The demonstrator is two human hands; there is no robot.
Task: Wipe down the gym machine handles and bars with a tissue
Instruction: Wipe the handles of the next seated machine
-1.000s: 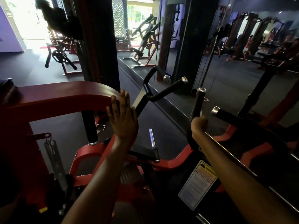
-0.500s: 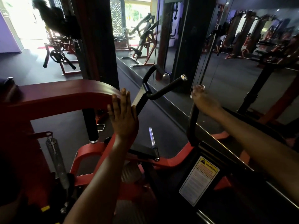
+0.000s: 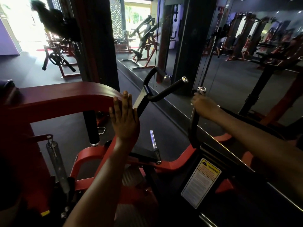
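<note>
My right hand [image 3: 205, 107] grips the black upright handle [image 3: 194, 128] just below its chrome end cap, fingers curled round the bar. No tissue shows; anything under that palm is hidden. My left hand [image 3: 124, 118] rests flat, fingers straight, against the rounded end of the red machine arm [image 3: 65, 99]. Between the hands a second black handle [image 3: 164, 94], forked and capped in chrome, angles up to the right.
A mirror wall [image 3: 246, 71] runs along the right, close behind the upright handle. Below are a chrome weight peg [image 3: 153, 140], a coil spring [image 3: 55, 159], a black post [image 3: 91, 126] and a warning label [image 3: 200, 181]. Other machines stand on the dark floor beyond.
My right hand slid up the upright handle from its middle to just under the chrome cap. My left hand stayed flat on the red arm.
</note>
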